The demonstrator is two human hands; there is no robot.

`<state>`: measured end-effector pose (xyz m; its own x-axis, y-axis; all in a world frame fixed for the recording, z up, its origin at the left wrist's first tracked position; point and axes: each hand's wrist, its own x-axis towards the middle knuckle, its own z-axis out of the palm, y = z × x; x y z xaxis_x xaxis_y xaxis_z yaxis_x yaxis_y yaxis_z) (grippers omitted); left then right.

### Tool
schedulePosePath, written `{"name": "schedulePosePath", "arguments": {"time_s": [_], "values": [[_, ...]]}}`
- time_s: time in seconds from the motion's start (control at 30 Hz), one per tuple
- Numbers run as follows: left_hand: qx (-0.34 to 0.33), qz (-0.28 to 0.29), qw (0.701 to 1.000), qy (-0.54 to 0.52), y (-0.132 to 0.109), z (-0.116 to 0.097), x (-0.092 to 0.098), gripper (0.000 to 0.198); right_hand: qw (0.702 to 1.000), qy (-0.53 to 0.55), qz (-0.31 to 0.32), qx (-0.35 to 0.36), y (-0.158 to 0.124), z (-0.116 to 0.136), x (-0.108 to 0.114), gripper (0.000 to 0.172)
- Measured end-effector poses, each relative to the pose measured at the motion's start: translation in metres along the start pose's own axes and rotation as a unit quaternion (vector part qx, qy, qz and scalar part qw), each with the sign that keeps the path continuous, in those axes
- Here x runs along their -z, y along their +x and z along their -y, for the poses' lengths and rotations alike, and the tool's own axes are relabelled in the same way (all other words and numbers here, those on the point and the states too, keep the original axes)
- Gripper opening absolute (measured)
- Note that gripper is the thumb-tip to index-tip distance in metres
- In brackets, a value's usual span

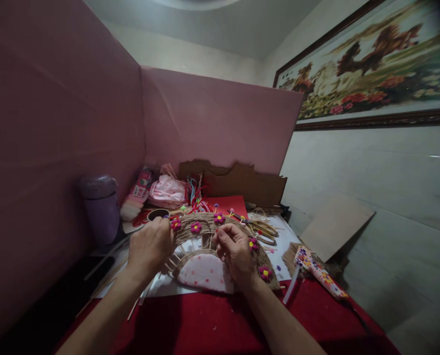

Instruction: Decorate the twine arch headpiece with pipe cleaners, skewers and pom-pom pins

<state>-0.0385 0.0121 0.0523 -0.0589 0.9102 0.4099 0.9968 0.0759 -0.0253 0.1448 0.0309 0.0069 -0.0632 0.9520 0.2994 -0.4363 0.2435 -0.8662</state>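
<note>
Head view: your left hand (150, 248) closes on the left end of the twine arch (205, 223), near on the table (205, 320); your right hand (237, 252) pinches its middle. It looks light and fragile, so hold the wrapped rim.

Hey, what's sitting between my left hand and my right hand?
In the head view, the twine-woven arch with pink flowers spans from the left hand to the right hand; a pink dotted pad lies inside its curve.
</note>
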Motion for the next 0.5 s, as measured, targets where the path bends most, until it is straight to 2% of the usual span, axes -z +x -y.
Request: {"name": "schedulePosePath", "arguments": {"time_s": [0.13,0.27,0.37,0.5], "values": [[-0.024,0.05,0.998,0.011,0.003,0.002,-0.002,0.026,1.0,0.003,-0.008,-0.006,0.0,0.001,0.0,0.024],[-0.026,0.041,0.999,0.009,0.003,0.003,-0.008,0.029,1.0,-0.001,-0.006,-0.001,-0.001,0.001,0.0,0.024],[-0.016,-0.002,1.0,0.0,0.003,0.003,-0.001,0.027,1.0,-0.003,-0.012,-0.002,-0.001,0.001,0.0,0.024],[-0.024,-0.121,0.992,-0.024,0.016,-0.001,0.017,0.022,1.0,-0.003,-0.014,0.004,0.0,0.0,0.001,0.024]]}}
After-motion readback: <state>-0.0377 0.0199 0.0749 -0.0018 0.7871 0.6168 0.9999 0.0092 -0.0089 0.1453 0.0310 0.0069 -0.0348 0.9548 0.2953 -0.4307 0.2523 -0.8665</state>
